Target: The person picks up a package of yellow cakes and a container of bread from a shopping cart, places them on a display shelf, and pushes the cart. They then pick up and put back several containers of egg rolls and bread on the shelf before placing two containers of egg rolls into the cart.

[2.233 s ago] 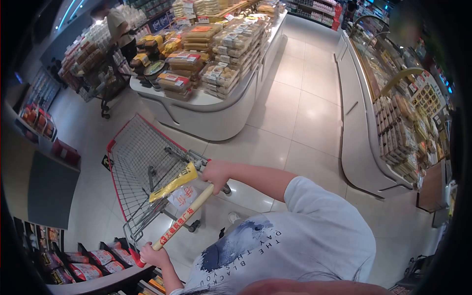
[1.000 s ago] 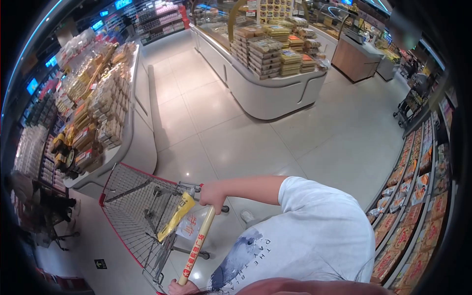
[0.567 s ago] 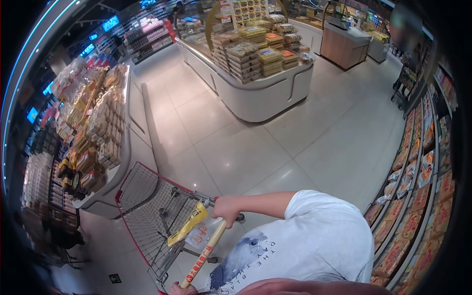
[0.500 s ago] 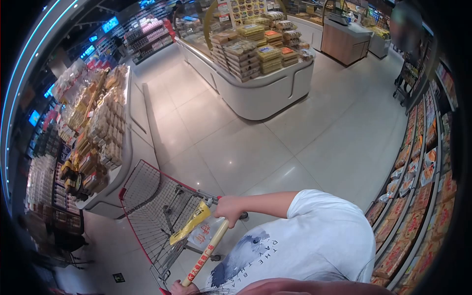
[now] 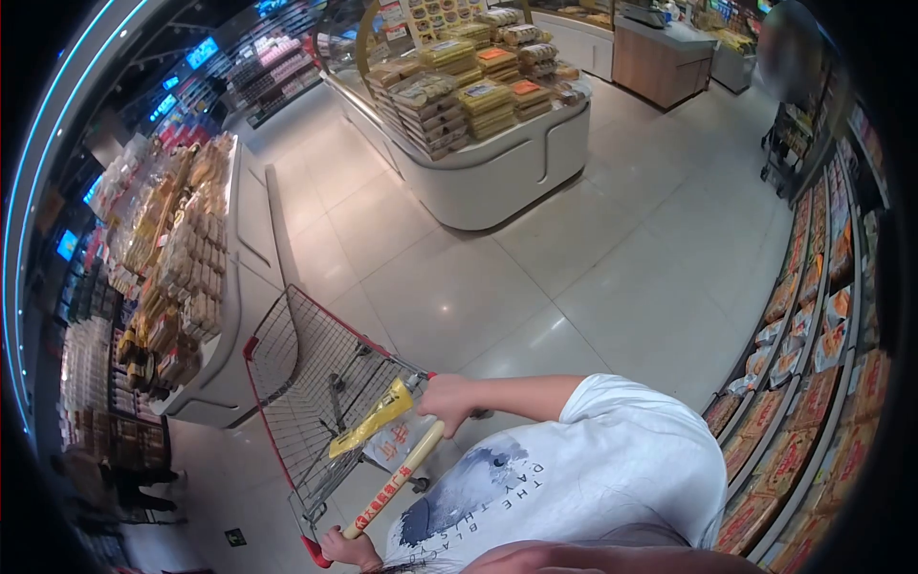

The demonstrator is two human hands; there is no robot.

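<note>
A shopping cart [image 5: 330, 383] with a wire basket and red rim stands in front of me, pointing to the left. Its pale yellow push handle [image 5: 397, 488] carries red lettering. My right hand [image 5: 448, 400] is wrapped round the handle's upper end, beside the red corner. At the lower end, my left hand [image 5: 349, 548] closes round the handle near the other red corner. Just ahead of the handle, at the back of the basket, lie a yellow strip [image 5: 368, 421] and a whitish panel [image 5: 392, 445] with red characters.
A white counter [image 5: 492, 191] with stacked packaged foods stands ahead. Another display [image 5: 182, 258], full of wrapped goods, curves along the left near the cart's front. Shelves of packets [image 5: 803, 411] line the right. A person [image 5: 789, 57] stands by a trolley [image 5: 784, 153] at upper right.
The white counter and floor have shifted slightly left and up in view. The cart's front has swung slightly, and my left hand shows more fully. Both hands keep their hold.
</note>
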